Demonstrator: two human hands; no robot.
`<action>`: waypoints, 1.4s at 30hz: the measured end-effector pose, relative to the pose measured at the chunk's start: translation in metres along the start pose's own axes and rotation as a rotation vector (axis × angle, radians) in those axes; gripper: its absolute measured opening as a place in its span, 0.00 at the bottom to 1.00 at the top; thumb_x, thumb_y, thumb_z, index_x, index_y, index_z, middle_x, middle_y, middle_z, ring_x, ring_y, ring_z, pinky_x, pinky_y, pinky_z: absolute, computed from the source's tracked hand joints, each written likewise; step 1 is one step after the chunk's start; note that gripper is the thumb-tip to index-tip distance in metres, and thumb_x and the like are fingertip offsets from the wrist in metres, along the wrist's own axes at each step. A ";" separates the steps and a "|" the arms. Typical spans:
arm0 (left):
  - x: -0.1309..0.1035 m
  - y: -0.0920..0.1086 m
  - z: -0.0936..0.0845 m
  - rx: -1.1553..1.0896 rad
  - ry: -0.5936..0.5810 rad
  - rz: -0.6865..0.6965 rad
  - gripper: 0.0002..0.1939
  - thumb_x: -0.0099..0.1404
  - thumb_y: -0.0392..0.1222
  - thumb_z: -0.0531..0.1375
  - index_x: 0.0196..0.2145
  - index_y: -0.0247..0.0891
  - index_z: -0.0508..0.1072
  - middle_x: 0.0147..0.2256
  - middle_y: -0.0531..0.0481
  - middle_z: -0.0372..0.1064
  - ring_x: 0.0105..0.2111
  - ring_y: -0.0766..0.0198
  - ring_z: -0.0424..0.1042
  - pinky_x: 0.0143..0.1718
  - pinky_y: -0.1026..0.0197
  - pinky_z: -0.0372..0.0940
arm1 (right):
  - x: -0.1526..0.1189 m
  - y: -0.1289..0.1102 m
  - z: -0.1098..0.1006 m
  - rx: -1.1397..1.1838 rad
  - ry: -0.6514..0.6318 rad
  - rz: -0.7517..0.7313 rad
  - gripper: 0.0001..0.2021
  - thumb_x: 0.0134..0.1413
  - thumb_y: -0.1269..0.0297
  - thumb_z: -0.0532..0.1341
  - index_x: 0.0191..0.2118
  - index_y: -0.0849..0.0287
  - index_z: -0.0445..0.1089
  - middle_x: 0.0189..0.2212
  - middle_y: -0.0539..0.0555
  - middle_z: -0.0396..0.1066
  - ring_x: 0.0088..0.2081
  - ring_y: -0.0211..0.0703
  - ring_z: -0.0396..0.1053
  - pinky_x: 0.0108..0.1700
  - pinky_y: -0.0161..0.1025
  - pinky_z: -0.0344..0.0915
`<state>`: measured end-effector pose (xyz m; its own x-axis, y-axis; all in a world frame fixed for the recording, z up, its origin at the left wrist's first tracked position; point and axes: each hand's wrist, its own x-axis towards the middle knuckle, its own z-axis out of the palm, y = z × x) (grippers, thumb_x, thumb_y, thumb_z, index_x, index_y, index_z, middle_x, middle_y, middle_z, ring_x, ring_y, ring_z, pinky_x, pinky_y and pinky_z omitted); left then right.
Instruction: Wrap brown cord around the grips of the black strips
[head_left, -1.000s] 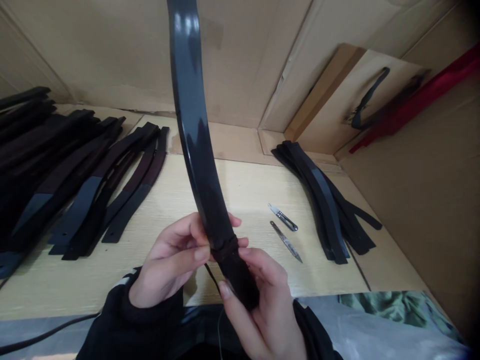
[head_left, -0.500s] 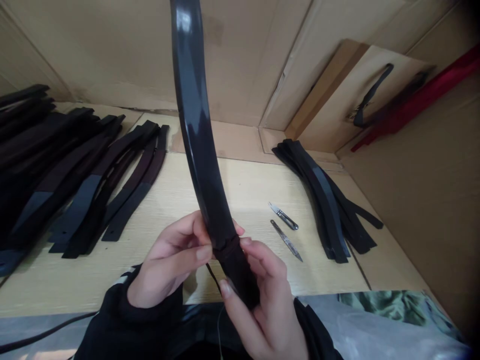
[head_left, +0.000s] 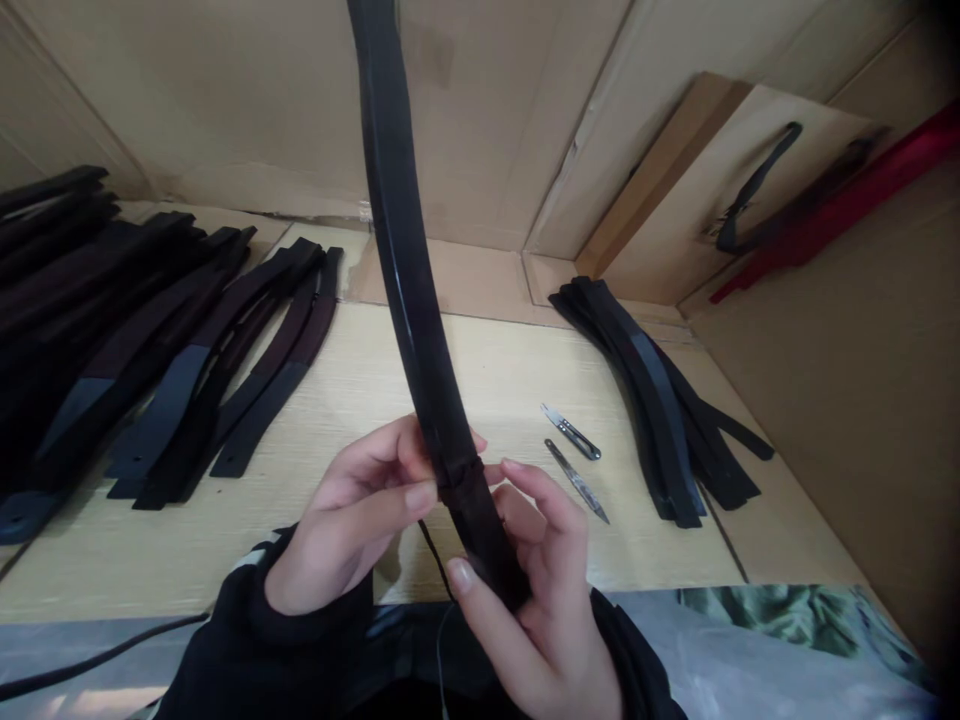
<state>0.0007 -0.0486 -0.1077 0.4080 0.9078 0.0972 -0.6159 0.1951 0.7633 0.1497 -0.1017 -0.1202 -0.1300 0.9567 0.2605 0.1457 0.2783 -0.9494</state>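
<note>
A long, curved black strip [head_left: 409, 240] stands tilted up from my hands, with a ridge or seam across it between them. My left hand [head_left: 360, 515] pinches the strip's left edge just at that seam, thumb in front. Around the lower end my right hand [head_left: 544, 590] is closed, its thumb on the left side and its index finger near the seam. A thin dark cord [head_left: 433, 550] hangs below the left fingers. Thread snips [head_left: 571, 432] and pointed tweezers [head_left: 577, 482] lie on the table to the right of the strip.
Many similar dark strips [head_left: 165, 400] are piled on the left of the pale table [head_left: 285, 540]. A smaller bundle of strips [head_left: 637, 390] lies at the right. Cardboard walls [head_left: 247, 110] enclose the back and right. Red material [head_left: 847, 220] hangs at the right.
The strip has turned slightly about its length, so its broad shiny face shows less and looks narrower. Both hands keep their hold; the whole view has shifted a little.
</note>
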 end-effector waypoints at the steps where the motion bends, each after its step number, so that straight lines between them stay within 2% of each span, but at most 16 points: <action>1: 0.001 0.000 0.000 -0.004 0.008 -0.009 0.05 0.61 0.33 0.60 0.29 0.37 0.74 0.41 0.52 0.72 0.40 0.63 0.73 0.41 0.66 0.69 | 0.001 -0.001 0.000 0.025 0.011 0.007 0.34 0.51 0.77 0.59 0.59 0.42 0.48 0.51 0.50 0.65 0.44 0.39 0.70 0.48 0.40 0.69; 3: 0.002 0.000 0.000 0.000 0.020 -0.011 0.04 0.60 0.33 0.61 0.27 0.36 0.75 0.38 0.52 0.71 0.39 0.64 0.73 0.39 0.68 0.68 | 0.000 -0.001 0.001 0.078 0.015 0.016 0.33 0.51 0.78 0.59 0.58 0.42 0.50 0.50 0.50 0.66 0.43 0.37 0.70 0.46 0.37 0.69; 6: 0.002 0.000 -0.001 0.016 0.039 -0.005 0.03 0.59 0.33 0.62 0.27 0.36 0.75 0.34 0.52 0.70 0.36 0.67 0.71 0.38 0.69 0.67 | -0.002 -0.001 0.002 0.186 -0.018 0.031 0.32 0.52 0.79 0.58 0.57 0.41 0.51 0.48 0.48 0.68 0.47 0.38 0.69 0.49 0.37 0.68; 9: 0.003 0.002 -0.002 0.024 0.003 -0.029 0.03 0.59 0.32 0.62 0.28 0.36 0.75 0.36 0.51 0.71 0.36 0.66 0.71 0.39 0.68 0.67 | -0.003 0.000 0.000 0.283 -0.050 0.036 0.29 0.53 0.76 0.58 0.56 0.40 0.53 0.49 0.49 0.67 0.48 0.38 0.67 0.51 0.39 0.66; 12: 0.005 0.004 -0.004 0.024 -0.054 -0.053 0.04 0.60 0.31 0.61 0.29 0.36 0.75 0.38 0.50 0.72 0.38 0.64 0.71 0.40 0.64 0.67 | -0.001 0.001 -0.003 0.459 -0.120 0.106 0.20 0.57 0.67 0.58 0.52 0.42 0.55 0.38 0.49 0.68 0.34 0.36 0.66 0.34 0.35 0.67; 14: 0.008 0.005 -0.004 0.039 -0.055 -0.084 0.03 0.59 0.32 0.61 0.30 0.36 0.75 0.36 0.50 0.72 0.35 0.64 0.71 0.37 0.64 0.67 | 0.000 0.002 -0.004 0.614 -0.183 0.183 0.16 0.57 0.62 0.59 0.50 0.44 0.56 0.31 0.47 0.63 0.22 0.30 0.58 0.24 0.30 0.58; 18: 0.009 0.006 -0.003 0.108 -0.017 -0.131 0.02 0.58 0.34 0.62 0.28 0.35 0.74 0.31 0.49 0.72 0.31 0.63 0.71 0.33 0.62 0.66 | 0.002 0.006 -0.003 0.842 -0.280 0.301 0.14 0.56 0.55 0.59 0.45 0.45 0.55 0.28 0.42 0.60 0.11 0.20 0.42 0.17 0.28 0.45; 22: 0.005 0.006 0.000 0.230 0.061 -0.107 0.05 0.57 0.36 0.64 0.25 0.36 0.73 0.26 0.51 0.70 0.27 0.65 0.69 0.29 0.64 0.63 | 0.007 0.009 -0.006 1.000 -0.379 0.422 0.19 0.52 0.48 0.59 0.41 0.46 0.49 0.24 0.39 0.61 0.07 0.20 0.40 0.12 0.27 0.42; 24: 0.002 0.007 0.002 0.329 0.094 -0.064 0.06 0.58 0.36 0.64 0.24 0.37 0.72 0.23 0.53 0.68 0.24 0.68 0.66 0.25 0.66 0.61 | 0.009 0.010 -0.010 1.023 -0.439 0.449 0.21 0.51 0.46 0.58 0.42 0.46 0.48 0.25 0.40 0.64 0.06 0.21 0.44 0.12 0.26 0.44; 26: 0.000 0.008 0.004 0.376 0.106 -0.019 0.06 0.59 0.34 0.62 0.25 0.38 0.72 0.22 0.55 0.66 0.22 0.69 0.65 0.22 0.67 0.60 | 0.010 0.011 -0.013 0.949 -0.481 0.457 0.18 0.55 0.47 0.56 0.45 0.46 0.48 0.32 0.45 0.69 0.10 0.25 0.58 0.15 0.27 0.52; 28: -0.002 0.008 0.005 0.350 0.110 -0.009 0.06 0.60 0.34 0.61 0.26 0.39 0.71 0.20 0.56 0.65 0.20 0.71 0.64 0.20 0.68 0.59 | 0.009 0.012 -0.014 0.817 -0.478 0.407 0.15 0.60 0.51 0.53 0.49 0.46 0.50 0.42 0.51 0.70 0.22 0.32 0.72 0.23 0.32 0.64; 30: -0.003 0.008 0.003 0.304 0.114 -0.027 0.06 0.61 0.35 0.61 0.26 0.39 0.71 0.20 0.57 0.65 0.19 0.71 0.64 0.19 0.68 0.59 | 0.007 0.014 -0.012 0.698 -0.394 0.302 0.14 0.63 0.55 0.51 0.52 0.47 0.50 0.48 0.54 0.69 0.31 0.38 0.76 0.34 0.41 0.69; 32: -0.002 0.006 -0.001 0.272 0.127 -0.042 0.06 0.59 0.35 0.63 0.25 0.39 0.71 0.21 0.56 0.67 0.21 0.70 0.66 0.21 0.68 0.61 | 0.005 0.015 -0.009 0.643 -0.317 0.236 0.14 0.64 0.57 0.50 0.53 0.48 0.51 0.47 0.55 0.70 0.32 0.40 0.76 0.37 0.44 0.70; 35: 0.002 0.003 -0.010 0.214 0.111 -0.062 0.05 0.56 0.35 0.65 0.24 0.38 0.72 0.23 0.54 0.70 0.24 0.68 0.68 0.26 0.67 0.63 | 0.005 0.011 -0.007 0.736 -0.323 0.317 0.12 0.63 0.56 0.50 0.50 0.49 0.51 0.42 0.54 0.74 0.25 0.37 0.76 0.28 0.37 0.68; 39: 0.010 0.001 -0.022 0.195 -0.056 -0.112 0.04 0.54 0.38 0.66 0.29 0.37 0.77 0.31 0.49 0.72 0.30 0.64 0.72 0.31 0.64 0.67 | 0.009 0.003 -0.012 0.941 -0.380 0.507 0.13 0.60 0.52 0.51 0.45 0.52 0.51 0.33 0.54 0.77 0.14 0.32 0.69 0.16 0.25 0.57; 42: 0.013 0.000 -0.025 0.236 -0.166 -0.059 0.09 0.57 0.39 0.64 0.37 0.37 0.78 0.44 0.44 0.69 0.46 0.53 0.70 0.44 0.55 0.67 | 0.013 0.003 -0.017 0.991 -0.471 0.608 0.17 0.56 0.47 0.53 0.44 0.52 0.51 0.28 0.52 0.77 0.09 0.29 0.61 0.12 0.23 0.54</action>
<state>-0.0106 -0.0278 -0.1222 0.5550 0.8206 0.1364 -0.4220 0.1364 0.8963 0.1649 -0.0869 -0.1164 -0.6674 0.7275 -0.1594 -0.4674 -0.5758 -0.6708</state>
